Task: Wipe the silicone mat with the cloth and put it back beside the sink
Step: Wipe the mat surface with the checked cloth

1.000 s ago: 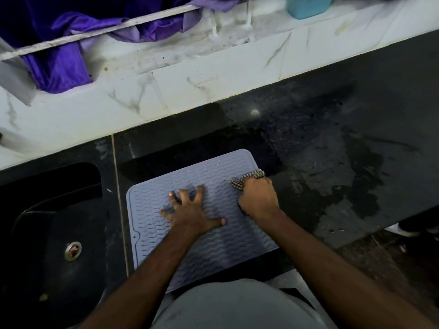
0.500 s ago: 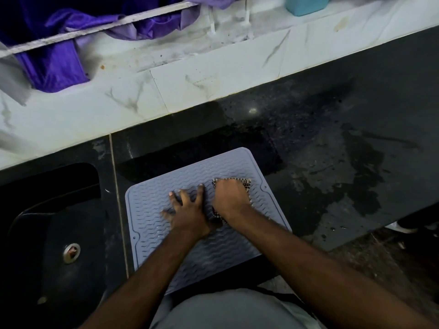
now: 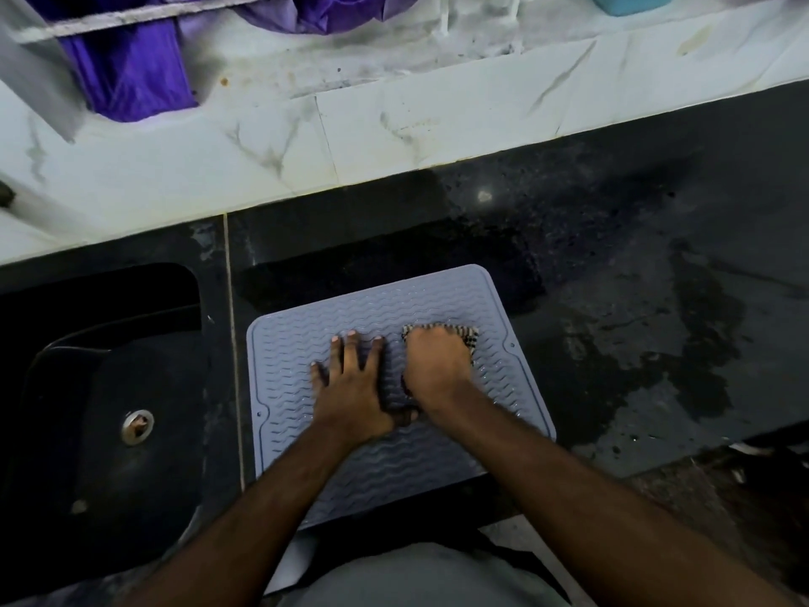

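Note:
A grey-blue silicone mat [image 3: 306, 335] with a wavy ribbed surface lies flat on the black counter, just right of the sink. My left hand [image 3: 350, 387] presses flat on the mat's middle with fingers spread. Beside it, my right hand [image 3: 437, 365] grips a checkered cloth [image 3: 464, 332] bunched under the palm, pushing it onto the mat's right half. Only the cloth's far edge shows past the knuckles.
A black sink [image 3: 109, 387] with a metal drain [image 3: 138, 424] sits to the left. The black counter [image 3: 656, 278] to the right is wet in patches. Behind it runs a white marble ledge [image 3: 394, 129] with purple fabric [image 3: 131, 76] and a teal container [image 3: 630, 2].
My right hand slid the cloth from the mat's right edge toward the left hand, then a little back to the right. The left hand stayed pressed on the mat.

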The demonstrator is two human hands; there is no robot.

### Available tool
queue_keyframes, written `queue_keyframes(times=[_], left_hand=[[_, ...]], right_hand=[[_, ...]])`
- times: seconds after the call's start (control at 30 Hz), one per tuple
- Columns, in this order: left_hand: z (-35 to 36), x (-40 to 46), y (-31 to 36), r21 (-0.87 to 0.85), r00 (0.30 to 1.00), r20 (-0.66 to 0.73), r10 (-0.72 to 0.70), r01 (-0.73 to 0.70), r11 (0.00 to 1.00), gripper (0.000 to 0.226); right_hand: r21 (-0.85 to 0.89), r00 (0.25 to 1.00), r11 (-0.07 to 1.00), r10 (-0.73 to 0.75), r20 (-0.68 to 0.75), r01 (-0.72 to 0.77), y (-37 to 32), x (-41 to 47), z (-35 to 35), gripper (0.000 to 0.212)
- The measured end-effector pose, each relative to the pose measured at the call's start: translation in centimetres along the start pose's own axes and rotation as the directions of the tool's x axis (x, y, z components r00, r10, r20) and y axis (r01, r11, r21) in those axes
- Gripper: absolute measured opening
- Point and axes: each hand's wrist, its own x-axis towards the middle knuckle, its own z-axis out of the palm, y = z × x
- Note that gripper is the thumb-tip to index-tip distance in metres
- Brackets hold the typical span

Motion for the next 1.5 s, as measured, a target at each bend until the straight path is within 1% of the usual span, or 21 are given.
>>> queue_keyframes(times=[0.2,0.3,0.4,0.47,0.53,0.6,0.73,0.8,0.97,1.13,1.3,1.4,1.5], left_hand=[[0.3,-0.1,-0.5,0.003,1.0,0.011,0.004,-0.004,1.0,0.128],[0.4,-0.2,-0.7,-0.025,0.999,-0.031,0.015,-0.016,1.0,0.126],[0.4,-0.4,-0.9,-0.071,0.997,-0.063,0.041,-0.046,0.996,0.126],[-0.3,-0.8,-1.4,-0.144,0.992,-0.117,0.055,-0.072,0.987,0.117],[-1.0,-1.4,-2.7,-0.205,0.971,-0.236,0.037,-0.087,0.975,0.102],[-1.3,-2.4,-4.5,-0.181,0.954,-0.3,0.01,-0.067,0.981,0.097],[-0.4,-4.2,-7.6,-0.107,0.966,-0.258,-0.003,-0.025,0.994,0.114],[0.1,-4.4,-8.2,-0.102,0.977,-0.215,-0.008,-0.014,0.995,0.119],[0.6,-4.2,-8.3,-0.134,0.979,-0.203,-0.022,-0.005,0.991,0.121],[0.6,-4.2,-8.4,-0.148,0.976,-0.219,-0.017,-0.016,0.989,0.122],[0.8,-3.9,-8.7,-0.187,0.971,-0.237,-0.012,-0.033,0.982,0.123],[0.8,-3.8,-8.9,-0.209,0.968,-0.25,-0.005,-0.049,0.977,0.126],[0.9,-3.7,-9.1,-0.228,0.97,-0.245,0.005,-0.062,0.972,0.129]], right_hand=[[-0.013,0.993,0.993,-0.114,-0.03,0.114,-2.6,-0.6,0.9,0.016],[-0.031,0.993,0.993,-0.113,-0.03,0.112,-2.8,-0.9,1.5,0.016],[0.004,0.992,0.993,-0.121,-0.016,0.121,-2.6,-1.1,1.9,0.013],[0.033,0.993,0.992,-0.118,-0.022,0.118,-2.3,-1.2,1.9,0.012],[0.052,0.994,0.993,-0.103,-0.025,0.104,-2.0,-1.4,2.0,0.015],[0.061,0.995,0.994,-0.092,-0.032,0.093,-1.9,-1.5,2.3,0.018],[0.053,0.996,0.997,-0.058,-0.061,0.061,-2.1,-1.5,2.7,0.018],[0.05,0.997,0.998,-0.035,-0.062,0.039,-2.1,-1.5,2.5,0.018],[0.064,0.998,0.998,0.03,-0.054,-0.026,-2.3,-1.3,1.6,0.014],[-0.023,1.0,1.0,0.006,-0.011,-0.007,-4.3,-1.4,0.2,0.016],[-0.117,0.999,0.992,-0.042,0.012,0.043,-8.6,-1.8,1.6,0.013],[-0.166,0.999,0.985,-0.033,0.009,0.034,-10.3,-1.9,2.2,0.016],[-0.189,0.999,0.981,-0.051,-0.015,0.047,-11.5,-2.1,2.4,0.012]])
